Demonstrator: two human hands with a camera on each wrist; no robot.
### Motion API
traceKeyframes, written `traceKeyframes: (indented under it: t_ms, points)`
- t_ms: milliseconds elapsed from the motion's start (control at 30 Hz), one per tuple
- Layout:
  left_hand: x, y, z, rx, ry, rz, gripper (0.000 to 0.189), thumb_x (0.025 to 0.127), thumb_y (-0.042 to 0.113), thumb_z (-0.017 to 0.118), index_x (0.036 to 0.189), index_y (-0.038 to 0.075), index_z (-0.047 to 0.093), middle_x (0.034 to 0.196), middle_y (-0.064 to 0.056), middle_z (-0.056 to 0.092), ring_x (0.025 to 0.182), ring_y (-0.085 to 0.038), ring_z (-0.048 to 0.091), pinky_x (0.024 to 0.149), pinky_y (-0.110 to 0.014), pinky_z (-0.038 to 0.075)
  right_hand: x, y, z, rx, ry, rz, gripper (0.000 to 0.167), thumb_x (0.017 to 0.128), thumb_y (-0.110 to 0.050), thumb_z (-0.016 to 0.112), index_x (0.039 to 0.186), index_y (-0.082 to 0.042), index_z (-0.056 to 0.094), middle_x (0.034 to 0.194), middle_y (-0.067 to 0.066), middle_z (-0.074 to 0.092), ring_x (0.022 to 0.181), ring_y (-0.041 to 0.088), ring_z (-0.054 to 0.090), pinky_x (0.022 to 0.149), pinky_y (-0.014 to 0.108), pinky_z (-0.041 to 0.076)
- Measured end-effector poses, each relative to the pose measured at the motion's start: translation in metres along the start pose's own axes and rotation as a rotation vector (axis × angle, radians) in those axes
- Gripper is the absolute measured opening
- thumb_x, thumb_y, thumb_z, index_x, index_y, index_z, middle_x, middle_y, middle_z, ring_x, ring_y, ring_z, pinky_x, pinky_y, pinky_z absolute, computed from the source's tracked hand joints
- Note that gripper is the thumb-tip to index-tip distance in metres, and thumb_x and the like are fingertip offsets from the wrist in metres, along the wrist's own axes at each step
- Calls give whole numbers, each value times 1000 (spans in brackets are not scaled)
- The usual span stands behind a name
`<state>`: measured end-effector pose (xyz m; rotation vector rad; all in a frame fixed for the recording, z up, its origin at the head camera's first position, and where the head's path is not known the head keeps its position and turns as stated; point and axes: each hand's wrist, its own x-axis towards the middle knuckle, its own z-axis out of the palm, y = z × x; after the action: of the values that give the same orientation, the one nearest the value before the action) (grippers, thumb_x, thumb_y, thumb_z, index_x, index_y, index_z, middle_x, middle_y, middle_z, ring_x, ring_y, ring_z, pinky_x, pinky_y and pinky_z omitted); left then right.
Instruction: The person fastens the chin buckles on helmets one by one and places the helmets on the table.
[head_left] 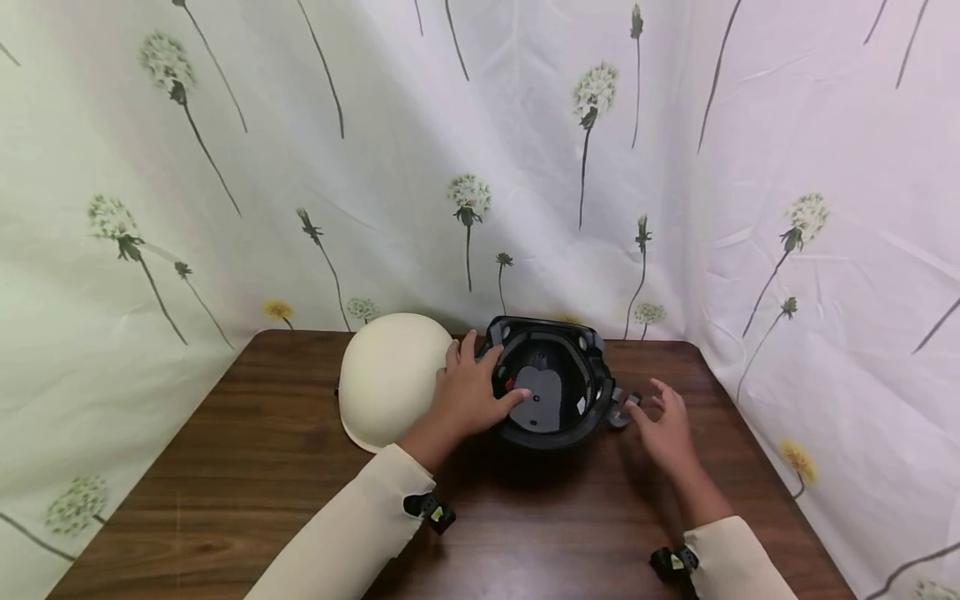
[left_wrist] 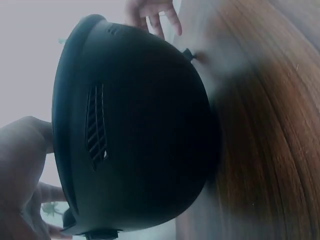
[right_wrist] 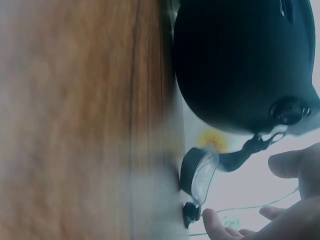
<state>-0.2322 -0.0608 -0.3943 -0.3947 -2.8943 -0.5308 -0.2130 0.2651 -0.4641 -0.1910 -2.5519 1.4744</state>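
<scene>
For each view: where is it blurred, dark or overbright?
Head view: fairly sharp, with a dark shadow on the table near the black helmet; left wrist view: the helmet sinks into gloom, and a haze softens part of the table; right wrist view: the table blurs toward the left, the flowered backdrop nearly washed white.

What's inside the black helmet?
Inside the black helmet you can see a grey pad, a small white tag and a bit of red. The left hand covers part of one side, and whatever is under the pad is hidden too.
</scene>
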Motion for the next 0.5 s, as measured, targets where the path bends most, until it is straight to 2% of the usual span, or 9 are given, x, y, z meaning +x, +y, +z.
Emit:
traceKeyframes:
  t_ms: [100, 267, 433, 500]
  points:
    - [5, -3, 2, 1, -19, 5, 88, 90, 73, 67, 158, 20, 49, 170, -22, 21, 153, -49, 26, 107, -68, 42, 7, 6, -1, -9, -4, 33, 67, 106, -19, 63, 161, 1, 31, 164, 32, 27, 150, 48, 35, 119, 61, 34]
    - [16, -9, 5, 7, -59, 21, 85, 92, 72, 64, 159, 21, 49, 172, -24, 16, 155, -49, 24, 111, -68, 38, 20, 16, -3, -15, -4, 31, 65, 106, -19, 63, 159, 4, 34, 162, 34, 29, 149, 49, 36, 118, 61, 35]
    - [25, -12, 5, -15, -101, 26, 79, 94, 67, 65, 157, 22, 51, 173, -26, 12, 156, -51, 21, 115, -69, 34, 28, 25, 0, 70, -30, 82, 64, 106, -18, 63, 159, 3, 35, 162, 33, 30, 148, 47, 39, 101, 51, 54]
    - [26, -13, 6, -7, -119, 28, 77, 95, 66, 66, 157, 22, 51, 173, -26, 11, 156, -51, 21, 116, -69, 33, 31, 27, 1, 115, -41, 109, 64, 107, -20, 63, 160, 1, 35, 163, 33, 31, 146, 46, 41, 95, 47, 58]
